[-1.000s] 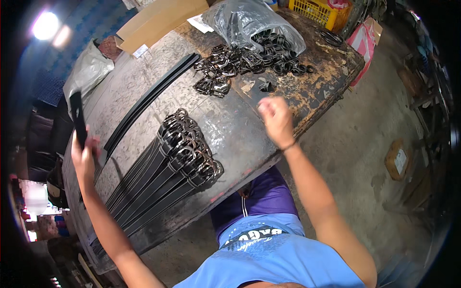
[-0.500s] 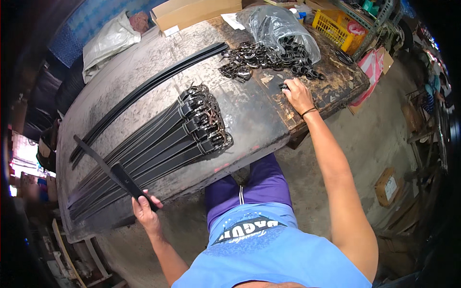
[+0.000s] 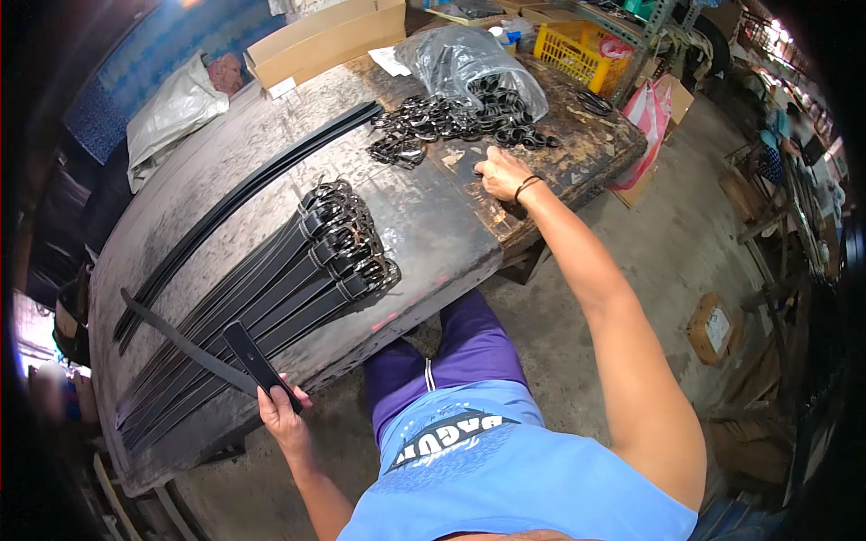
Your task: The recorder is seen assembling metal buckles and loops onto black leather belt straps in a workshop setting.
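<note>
My left hand (image 3: 285, 419), over the table's near edge at the left, is closed on a black belt strap (image 3: 251, 353). One end of the strap sticks up short while its long part trails away to the left. My right hand (image 3: 505, 174) pinches a small dark thing at the far right of the table; the fingers hide most of it, so I cannot tell its kind. Just beyond that hand lies a heap of dark metal buckles (image 3: 442, 122). Between my hands rests a row of black belts (image 3: 262, 279), their buckle ends to the right.
Behind the belts lies a bundle of plain black straps (image 3: 262, 171). A clear plastic bag (image 3: 451, 59) spills buckles onto the worn table (image 3: 424, 234). Farther back are a cardboard box (image 3: 329, 41), a yellow crate (image 3: 577, 56) and a white sack (image 3: 176, 113).
The view has shifted, so the table's things sit farther left. My right hand has drawn slightly nearer, away from the buckle heap. In my left hand the strap has turned and now sags in a curve.
</note>
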### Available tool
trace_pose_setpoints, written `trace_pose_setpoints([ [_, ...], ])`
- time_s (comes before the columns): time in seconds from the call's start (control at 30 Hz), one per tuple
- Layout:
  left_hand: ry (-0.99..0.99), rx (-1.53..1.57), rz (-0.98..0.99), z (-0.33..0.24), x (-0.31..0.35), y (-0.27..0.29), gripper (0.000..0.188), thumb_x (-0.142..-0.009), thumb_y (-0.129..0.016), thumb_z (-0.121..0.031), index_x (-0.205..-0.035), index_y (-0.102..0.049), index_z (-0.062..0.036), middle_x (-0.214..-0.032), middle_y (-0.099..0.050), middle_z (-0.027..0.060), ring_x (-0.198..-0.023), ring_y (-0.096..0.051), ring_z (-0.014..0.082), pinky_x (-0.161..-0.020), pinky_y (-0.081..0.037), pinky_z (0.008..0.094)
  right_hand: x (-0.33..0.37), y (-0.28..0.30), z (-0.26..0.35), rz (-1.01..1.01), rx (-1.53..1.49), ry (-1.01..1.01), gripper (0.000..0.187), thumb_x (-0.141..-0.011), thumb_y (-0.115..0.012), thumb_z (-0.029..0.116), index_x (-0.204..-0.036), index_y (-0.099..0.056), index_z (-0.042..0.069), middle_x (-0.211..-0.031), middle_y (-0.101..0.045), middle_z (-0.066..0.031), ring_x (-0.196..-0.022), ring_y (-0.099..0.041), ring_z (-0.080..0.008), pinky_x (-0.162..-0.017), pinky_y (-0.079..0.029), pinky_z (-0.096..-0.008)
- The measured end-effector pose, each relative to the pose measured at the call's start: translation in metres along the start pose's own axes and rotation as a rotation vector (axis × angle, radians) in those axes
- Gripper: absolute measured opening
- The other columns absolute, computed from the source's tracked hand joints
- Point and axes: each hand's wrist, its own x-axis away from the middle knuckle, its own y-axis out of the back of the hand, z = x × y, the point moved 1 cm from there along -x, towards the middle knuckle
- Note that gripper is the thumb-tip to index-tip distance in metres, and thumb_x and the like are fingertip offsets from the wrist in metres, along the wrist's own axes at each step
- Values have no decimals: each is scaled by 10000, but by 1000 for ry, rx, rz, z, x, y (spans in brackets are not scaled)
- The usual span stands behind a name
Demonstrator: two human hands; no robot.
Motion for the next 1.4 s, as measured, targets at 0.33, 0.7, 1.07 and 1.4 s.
trace_pose_setpoints([
  [0.33,136,143,89,-20,-9,-38,235,-978,-403,-239,-1055,-482,-31,-705,-550,51,-579,-517,116,-535,-432,241,40,31,15,3,-1475,-326,312,-827,-629,88,-1092,-485,9,-887,-575,-56,-636,-592,-115,-535,-521,-240],
  [0.7,77,97,379,-9,-20,-98,239,-980,-415,-281,-1024,-502,-63,-687,-513,-11,-562,-453,48,-519,-393,194,85,32,152,86,-2416,-18,260,-897,-551,109,-1146,-517,43,-1136,-575,-184,-885,-641,-239,-778,-559,-341],
  [1.07,192,70,477,-11,-11,-86,267,-976,-424,-286,-994,-543,-47,-644,-540,8,-542,-494,55,-494,-422,203,84,40,195,215,-2375,-128,383,-833,-554,-14,-1209,-482,-6,-1175,-551,-193,-1021,-596,-294,-879,-529,-375],
  [1.4,212,-10,627,-19,-12,-82,309,-979,-400,-317,-1038,-550,-54,-623,-531,11,-531,-494,73,-497,-422,212,78,48,212,249,-2163,-43,352,-831,-589,0,-1177,-522,-3,-1102,-590,-112,-924,-615,-187,-803,-531,-347],
])
